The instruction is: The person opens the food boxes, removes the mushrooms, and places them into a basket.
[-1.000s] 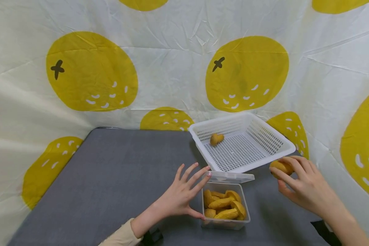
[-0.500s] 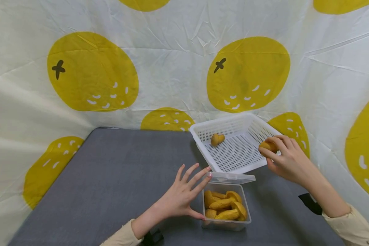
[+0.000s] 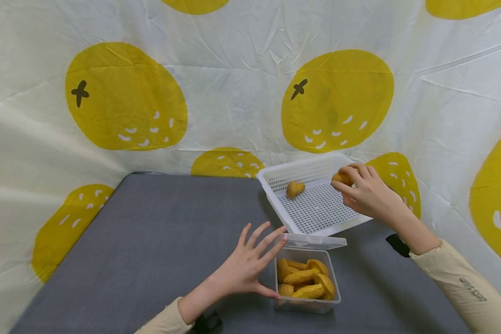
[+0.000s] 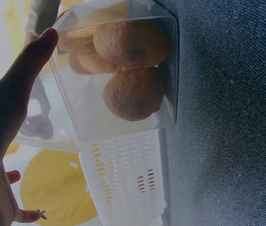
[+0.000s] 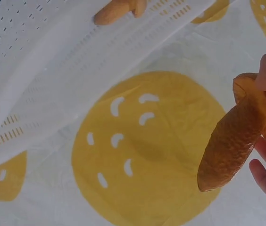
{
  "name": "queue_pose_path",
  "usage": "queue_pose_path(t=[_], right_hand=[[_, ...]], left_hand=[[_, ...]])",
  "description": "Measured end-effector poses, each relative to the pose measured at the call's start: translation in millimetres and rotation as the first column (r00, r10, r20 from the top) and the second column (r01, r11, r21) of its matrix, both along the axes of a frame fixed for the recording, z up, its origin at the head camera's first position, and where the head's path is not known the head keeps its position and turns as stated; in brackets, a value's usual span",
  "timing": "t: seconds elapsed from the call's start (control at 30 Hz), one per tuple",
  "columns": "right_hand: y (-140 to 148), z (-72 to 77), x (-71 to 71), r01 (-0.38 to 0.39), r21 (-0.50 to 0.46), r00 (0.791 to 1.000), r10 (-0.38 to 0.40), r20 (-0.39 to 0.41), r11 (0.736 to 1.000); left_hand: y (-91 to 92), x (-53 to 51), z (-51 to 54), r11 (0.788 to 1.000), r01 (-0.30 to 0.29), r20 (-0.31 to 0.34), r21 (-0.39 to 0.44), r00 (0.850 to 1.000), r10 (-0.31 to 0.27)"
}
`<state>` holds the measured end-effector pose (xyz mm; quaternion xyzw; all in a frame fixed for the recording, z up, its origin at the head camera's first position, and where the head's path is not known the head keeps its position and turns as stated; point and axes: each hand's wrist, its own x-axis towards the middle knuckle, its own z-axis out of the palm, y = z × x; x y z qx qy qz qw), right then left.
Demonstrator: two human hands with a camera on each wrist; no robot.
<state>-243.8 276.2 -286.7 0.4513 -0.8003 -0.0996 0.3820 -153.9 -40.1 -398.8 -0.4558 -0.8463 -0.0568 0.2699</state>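
Above the right part of a white perforated basket (image 3: 275, 204), my right hand (image 3: 369, 192) pinches a yellow-brown mushroom (image 3: 343, 178) by its cap. In the right wrist view the stem of this mushroom (image 5: 232, 146) points down and left, free of the fingers. A second mushroom (image 3: 294, 189) lies in the basket's left part. My left hand (image 3: 248, 262) is spread beside a clear plastic box (image 3: 306, 304), its thumb touching the front left corner. Several mushrooms (image 3: 302, 277) fill the box. In the left wrist view the thumb (image 4: 34, 61) lies along the box rim.
The box's clear lid (image 3: 315, 240) stands raised at its back edge, close to the basket's front rim. Grey cloth (image 3: 183, 222) covers the table. Behind it hangs a white curtain (image 3: 234, 93) with yellow fruit prints, which the basket's back nearly reaches.
My right hand has carried its mushroom left and away from me, from right of the basket to over it. The left hand and the box have stayed in place.
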Motion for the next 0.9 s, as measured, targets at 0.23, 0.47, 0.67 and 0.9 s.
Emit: queue_pose_path(t=[0.23,0.47,0.67,0.9], right_hand=[[-4,-5.1,-29.5,0.054,0.078,0.997,-0.058,0.047,0.995],[-12,-17.1,-58.6,0.108,0.110,0.992,-0.114,0.057,0.988],[-16,-27.5,-79.0,0.129,0.125,0.987,-0.139,0.075,0.984],[-12,-35.7,-102.3,0.192,0.141,0.970,-0.209,0.125,0.971]], left_hand=[[0.2,-0.1,-0.4,1.000,0.000,0.001,0.002,1.000,0.000],[0.3,0.0,-0.9,1.000,0.009,0.008,0.006,1.000,-0.009],[0.6,0.6,-2.1,1.000,-0.002,0.003,-0.002,1.000,0.002],[1.8,0.5,-3.8,1.000,0.014,-0.010,0.007,1.000,-0.014]])
